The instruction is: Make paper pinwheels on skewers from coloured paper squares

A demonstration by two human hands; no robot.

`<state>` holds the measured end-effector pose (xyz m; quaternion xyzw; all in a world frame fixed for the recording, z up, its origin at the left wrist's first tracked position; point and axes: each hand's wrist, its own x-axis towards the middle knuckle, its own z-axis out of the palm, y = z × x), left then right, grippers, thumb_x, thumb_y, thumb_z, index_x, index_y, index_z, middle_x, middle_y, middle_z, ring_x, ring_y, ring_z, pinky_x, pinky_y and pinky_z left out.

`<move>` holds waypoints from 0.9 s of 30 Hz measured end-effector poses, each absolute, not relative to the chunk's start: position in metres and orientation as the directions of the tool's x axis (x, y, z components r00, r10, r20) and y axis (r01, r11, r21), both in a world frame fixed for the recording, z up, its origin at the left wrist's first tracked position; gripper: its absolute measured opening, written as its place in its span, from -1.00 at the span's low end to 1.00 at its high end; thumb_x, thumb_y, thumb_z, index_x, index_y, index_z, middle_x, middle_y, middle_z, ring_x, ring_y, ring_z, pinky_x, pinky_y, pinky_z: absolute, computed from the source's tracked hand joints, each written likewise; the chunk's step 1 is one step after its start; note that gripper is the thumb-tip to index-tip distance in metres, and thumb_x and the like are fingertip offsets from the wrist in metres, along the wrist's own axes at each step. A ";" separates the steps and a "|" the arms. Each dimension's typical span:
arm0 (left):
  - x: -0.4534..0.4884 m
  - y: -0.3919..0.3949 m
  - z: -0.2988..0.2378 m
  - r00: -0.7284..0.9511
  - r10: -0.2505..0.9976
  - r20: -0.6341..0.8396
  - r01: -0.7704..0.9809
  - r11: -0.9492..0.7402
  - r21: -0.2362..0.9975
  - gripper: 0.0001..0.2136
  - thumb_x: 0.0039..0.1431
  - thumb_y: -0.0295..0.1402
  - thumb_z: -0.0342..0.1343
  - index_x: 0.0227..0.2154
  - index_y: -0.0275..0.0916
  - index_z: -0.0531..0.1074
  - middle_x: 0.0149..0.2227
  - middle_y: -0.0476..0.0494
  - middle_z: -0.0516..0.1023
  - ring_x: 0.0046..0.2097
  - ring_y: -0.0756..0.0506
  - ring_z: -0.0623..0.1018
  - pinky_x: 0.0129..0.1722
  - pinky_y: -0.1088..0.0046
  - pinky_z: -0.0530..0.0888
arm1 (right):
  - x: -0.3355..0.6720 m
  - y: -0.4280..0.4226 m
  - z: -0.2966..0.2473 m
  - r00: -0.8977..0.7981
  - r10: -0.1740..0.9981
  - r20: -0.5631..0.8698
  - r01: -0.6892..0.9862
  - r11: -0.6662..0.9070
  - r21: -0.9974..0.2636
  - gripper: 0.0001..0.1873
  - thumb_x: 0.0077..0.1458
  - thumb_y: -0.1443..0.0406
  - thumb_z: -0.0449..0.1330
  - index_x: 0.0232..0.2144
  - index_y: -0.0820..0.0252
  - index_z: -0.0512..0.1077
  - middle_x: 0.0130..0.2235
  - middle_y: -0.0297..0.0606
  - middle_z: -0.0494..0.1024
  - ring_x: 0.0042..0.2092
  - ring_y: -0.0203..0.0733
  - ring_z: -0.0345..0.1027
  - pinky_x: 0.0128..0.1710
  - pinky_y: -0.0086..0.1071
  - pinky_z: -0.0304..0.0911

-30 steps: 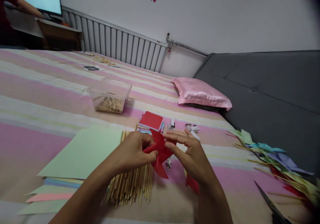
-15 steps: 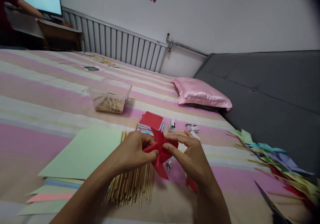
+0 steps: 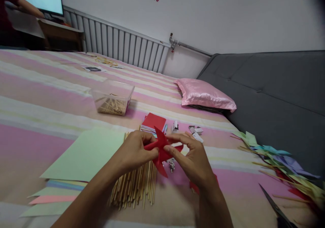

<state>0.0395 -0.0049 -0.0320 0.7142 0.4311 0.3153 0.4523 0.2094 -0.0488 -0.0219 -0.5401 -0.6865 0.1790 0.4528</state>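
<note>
A red paper pinwheel is held between my two hands above the bedspread. My left hand pinches its left side between thumb and fingers. On the other side, my right hand grips it near the centre with thumb and forefinger. Beneath my left hand lies a bundle of thin wooden sticks. Small silvery pins sit in a heap just behind the pinwheel. A stack of square coloured paper, red on top, lies beyond my hands. Another red paper piece is partly hidden under my right wrist.
Pale green sheets lie at left, over other colours. Farther back stands a clear plastic box of short sticks. Small white boxes and a pink pillow are beyond. Finished pinwheels and scissors lie at right. A person's arm shows far left.
The pinwheel has turned and tilted slightly between my fingers, its lower tip shifting left and up. Both hands keep their hold.
</note>
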 end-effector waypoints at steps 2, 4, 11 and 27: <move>0.039 -0.003 -0.033 0.407 0.909 0.084 0.314 -0.226 0.922 -0.91 -0.15 -0.42 0.05 -0.66 -0.29 0.37 -0.65 0.09 0.21 -0.55 0.05 0.20 -0.56 0.52 0.14 | 0.212 -0.047 -0.024 0.068 0.906 0.418 0.508 0.329 -0.796 -0.73 -0.03 0.24 0.28 -0.19 -0.02 0.49 -0.15 -0.33 0.58 -0.07 -0.14 0.40 0.05 -0.12 0.14; 0.037 0.000 -0.034 0.362 0.926 0.106 0.286 -0.218 0.933 -0.92 -0.15 -0.43 0.04 -0.65 -0.29 0.38 -0.65 0.08 0.24 -0.55 0.04 0.23 -0.55 0.52 0.15 | 0.219 -0.043 -0.028 0.182 0.906 0.383 0.422 0.280 -0.862 -0.71 0.00 0.20 0.24 -0.17 0.05 0.47 -0.11 -0.26 0.56 -0.05 -0.12 0.40 -0.03 -0.19 0.24; 0.031 0.010 -0.038 0.063 0.978 0.200 0.246 -0.209 0.946 -0.95 -0.17 -0.46 0.09 -0.63 -0.27 0.44 -0.62 0.04 0.40 -0.54 0.01 0.35 -0.54 0.52 0.20 | 0.233 -0.025 -0.058 0.108 0.992 0.066 0.718 -0.032 -0.696 -0.81 -0.11 0.33 0.25 -0.33 0.20 0.52 -0.29 -0.18 0.58 -0.24 -0.10 0.44 -0.21 -0.27 0.27; 0.040 0.006 -0.036 0.048 0.999 -0.013 -0.139 0.019 0.990 -0.80 -0.21 -0.37 0.24 -0.70 -0.29 0.33 -0.69 0.09 0.34 -0.62 0.09 0.28 -0.61 0.57 0.13 | 0.213 -0.011 -0.083 0.161 0.981 -0.107 0.905 -0.190 -0.382 -0.84 -0.12 0.43 0.17 -0.53 0.15 0.54 -0.38 -0.16 0.59 -0.31 -0.11 0.45 -0.45 -0.40 0.06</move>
